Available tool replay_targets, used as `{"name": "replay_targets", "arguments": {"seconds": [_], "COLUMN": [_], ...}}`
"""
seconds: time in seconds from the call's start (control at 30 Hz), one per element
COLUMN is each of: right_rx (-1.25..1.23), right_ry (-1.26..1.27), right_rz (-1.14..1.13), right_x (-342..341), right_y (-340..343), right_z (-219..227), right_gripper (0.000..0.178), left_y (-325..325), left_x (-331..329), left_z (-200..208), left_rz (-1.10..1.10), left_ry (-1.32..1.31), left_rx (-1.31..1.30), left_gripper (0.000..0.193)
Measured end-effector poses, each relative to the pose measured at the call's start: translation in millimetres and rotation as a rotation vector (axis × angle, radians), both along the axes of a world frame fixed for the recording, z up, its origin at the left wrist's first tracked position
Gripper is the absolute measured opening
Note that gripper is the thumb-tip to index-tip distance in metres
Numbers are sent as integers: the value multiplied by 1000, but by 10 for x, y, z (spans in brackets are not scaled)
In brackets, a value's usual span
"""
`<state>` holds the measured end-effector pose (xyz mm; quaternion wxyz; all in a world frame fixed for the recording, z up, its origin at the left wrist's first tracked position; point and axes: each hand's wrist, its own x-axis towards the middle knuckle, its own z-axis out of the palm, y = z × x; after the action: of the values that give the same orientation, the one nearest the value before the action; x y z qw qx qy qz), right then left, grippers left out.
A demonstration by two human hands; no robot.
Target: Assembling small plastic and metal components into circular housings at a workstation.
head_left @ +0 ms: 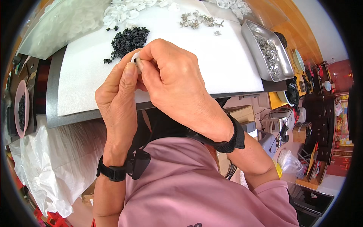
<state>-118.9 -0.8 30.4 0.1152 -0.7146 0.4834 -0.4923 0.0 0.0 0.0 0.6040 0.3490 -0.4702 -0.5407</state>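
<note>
My left hand (119,87) pinches a small round white plastic part (134,56) between thumb and fingers, just above the near side of the white foam sheet (223,72). My right hand (170,75) meets it there, thumb and forefinger closed on a tiny black piece (135,60) at the white part's face. The fingers cover most of both pieces, so I cannot tell how they fit together. Right behind my hands lies a heap of small black plastic pieces (128,39). Both wrists wear black straps.
White plastic parts (126,13) lie at the back beside a clear bag of similar parts (68,28). Small metal pieces (196,20) lie back right. A metal tray (281,72) of metal pieces stands at the right edge; a pink bowl (18,113) of black pieces is far left.
</note>
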Motion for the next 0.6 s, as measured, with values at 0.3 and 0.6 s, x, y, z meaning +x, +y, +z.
{"name": "replay_targets", "arguments": {"seconds": [0.3, 0.6], "right_rx": [72, -24], "right_ry": [-75, -23], "right_rz": [-13, 8], "right_x": [15, 11], "right_y": [14, -13], "right_z": [-15, 4], "right_gripper": [3, 6], "left_y": [13, 2], "left_x": [-21, -26], "left_z": [-16, -29], "left_rz": [55, 64], "left_ry": [-15, -59], "left_rx": [-22, -25], "left_gripper": [30, 31]}}
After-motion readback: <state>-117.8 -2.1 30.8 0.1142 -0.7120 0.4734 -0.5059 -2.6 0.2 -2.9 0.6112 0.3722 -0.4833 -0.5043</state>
